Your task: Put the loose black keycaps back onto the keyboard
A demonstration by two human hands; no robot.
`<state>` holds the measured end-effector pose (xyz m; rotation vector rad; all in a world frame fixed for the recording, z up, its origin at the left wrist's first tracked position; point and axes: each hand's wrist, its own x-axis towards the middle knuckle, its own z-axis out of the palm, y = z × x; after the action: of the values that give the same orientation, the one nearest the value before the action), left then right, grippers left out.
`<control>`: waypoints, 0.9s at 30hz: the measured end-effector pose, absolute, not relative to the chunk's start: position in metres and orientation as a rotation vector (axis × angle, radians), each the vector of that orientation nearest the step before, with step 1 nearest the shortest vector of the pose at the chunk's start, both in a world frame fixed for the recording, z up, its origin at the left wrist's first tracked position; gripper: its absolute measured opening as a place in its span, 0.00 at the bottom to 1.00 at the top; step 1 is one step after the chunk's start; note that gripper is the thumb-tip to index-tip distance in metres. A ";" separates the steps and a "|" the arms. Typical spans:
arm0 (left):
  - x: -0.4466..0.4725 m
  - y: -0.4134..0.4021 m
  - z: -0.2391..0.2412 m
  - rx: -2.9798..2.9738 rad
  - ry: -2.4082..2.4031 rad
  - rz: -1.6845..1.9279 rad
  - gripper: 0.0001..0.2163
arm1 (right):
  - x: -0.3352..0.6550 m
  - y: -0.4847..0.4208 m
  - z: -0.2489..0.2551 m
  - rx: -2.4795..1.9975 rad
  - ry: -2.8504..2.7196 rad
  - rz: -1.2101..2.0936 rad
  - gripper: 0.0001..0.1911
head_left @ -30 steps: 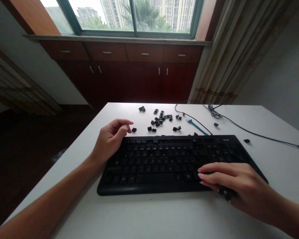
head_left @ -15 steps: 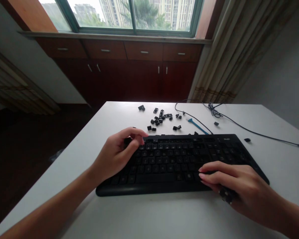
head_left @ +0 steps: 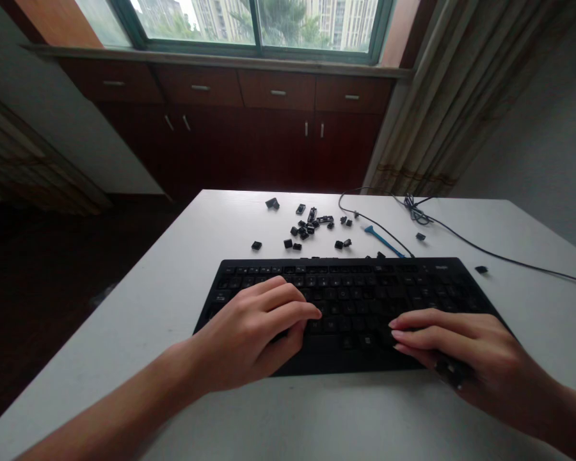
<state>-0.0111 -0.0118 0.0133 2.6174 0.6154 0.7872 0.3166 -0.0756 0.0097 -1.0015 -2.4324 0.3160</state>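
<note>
A black computer keyboard (head_left: 345,282) lies on the white table (head_left: 125,320), with most of its keycaps in place. My left hand (head_left: 254,333) rests over its left-centre keys, fingers curled together and holding nothing visible. My right hand (head_left: 461,349) lies over the lower right keys, fingers close together. Small black pieces (head_left: 452,370) show under its fingers, too shadowed to identify. Beyond the keyboard, several loose black keycaps (head_left: 302,232) lie scattered on the table, out of reach of my fingertips. A lone keycap (head_left: 256,245) sits apart to their left.
A thin black cable (head_left: 489,251) loops across the table's far right, beside a blue pry tool (head_left: 383,238) and another loose keycap (head_left: 481,269). The table's left edge drops to a dark floor. Reddish-brown cabinets (head_left: 240,147) stand beyond the far edge, below a window (head_left: 254,25).
My left hand has moved from the keyboard's top left corner rightward and down onto the middle keys. My right hand has stayed nearly still, and the view has tilted slightly.
</note>
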 end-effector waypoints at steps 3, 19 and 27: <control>-0.012 -0.012 0.013 2.601 0.625 0.795 0.15 | 0.315 -0.075 0.009 -0.981 -2.455 0.305 0.13; -0.012 -0.012 0.014 2.606 0.649 0.775 0.14 | 0.316 -0.075 0.013 -0.978 -2.479 0.294 0.14; -0.010 -0.010 0.013 2.598 0.648 0.791 0.14 | 0.314 -0.078 0.015 -1.009 -2.495 0.321 0.14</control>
<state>-0.0102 -0.0104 0.0133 2.5976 0.6480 0.7911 0.3136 -0.0775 0.0146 -1.0092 -2.4952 0.3207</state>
